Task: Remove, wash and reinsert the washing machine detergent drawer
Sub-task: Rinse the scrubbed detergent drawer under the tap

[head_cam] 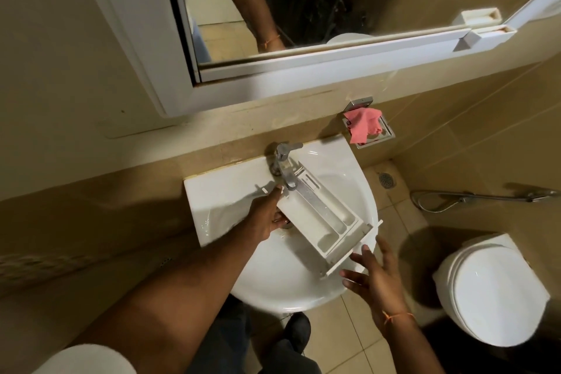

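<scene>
The white detergent drawer (326, 217) lies slanted across the white basin (285, 279), its back end under the chrome tap (283, 165) and its front panel toward the basin's right rim. My left hand (268, 215) grips the drawer's left side near the back end. Just off the front panel, my right hand (375, 273) hovers with fingers spread and nothing in it. I cannot tell whether water runs from the tap.
A pink cloth (362, 124) sits in a metal wall dish right of the tap. A mirror cabinet (273, 64) hangs above. A closed toilet (491, 291) stands at the right, with a spray hose (473, 197) on the wall and a floor drain (386, 180).
</scene>
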